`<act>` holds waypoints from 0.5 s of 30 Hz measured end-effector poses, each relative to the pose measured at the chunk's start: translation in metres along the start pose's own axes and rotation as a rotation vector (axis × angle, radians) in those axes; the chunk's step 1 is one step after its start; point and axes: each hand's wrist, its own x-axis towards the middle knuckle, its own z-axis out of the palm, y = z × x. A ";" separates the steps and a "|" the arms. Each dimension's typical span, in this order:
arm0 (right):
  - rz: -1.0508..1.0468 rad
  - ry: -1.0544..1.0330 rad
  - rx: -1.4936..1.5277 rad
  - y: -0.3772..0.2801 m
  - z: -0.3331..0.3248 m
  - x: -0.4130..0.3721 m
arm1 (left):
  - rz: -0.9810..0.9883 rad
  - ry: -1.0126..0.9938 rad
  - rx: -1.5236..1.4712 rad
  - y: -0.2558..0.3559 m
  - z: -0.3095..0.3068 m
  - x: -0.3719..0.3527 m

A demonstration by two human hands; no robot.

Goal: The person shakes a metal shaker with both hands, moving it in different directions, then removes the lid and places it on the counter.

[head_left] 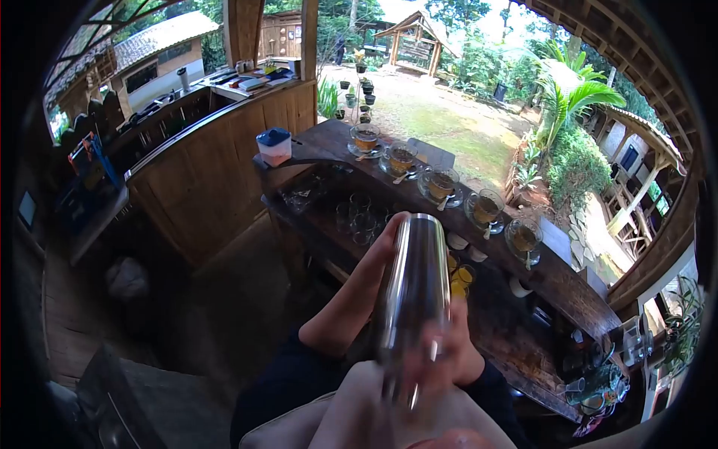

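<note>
Shaker (pixel 416 280) is nearest us: our left hand (pixel 389 233) grips its far end; our right hand (pixel 447 344), blurred, grips its near part. Beyond both hands we note five cups (pixel 439 185) along the counter (pixel 566 290).

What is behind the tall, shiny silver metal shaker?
Beyond the shaker, a dark wooden counter holds a row of clear glass cups of brownish liquid. Glasses holding something yellow show past its right side. Whatever sits directly behind its opaque body is covered.
</note>
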 end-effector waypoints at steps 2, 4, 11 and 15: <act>0.355 -0.002 0.013 0.027 0.016 0.018 | -0.342 0.136 -0.477 -0.010 -0.049 0.002; 0.961 0.251 0.258 0.041 0.039 0.008 | -0.159 0.631 -0.442 -0.035 -0.063 -0.001; -0.083 0.238 0.061 -0.039 0.008 0.056 | 0.033 -0.042 -0.283 0.009 0.026 -0.047; 0.130 0.055 0.156 -0.045 -0.020 0.016 | 0.166 -0.087 -0.045 0.002 0.041 -0.051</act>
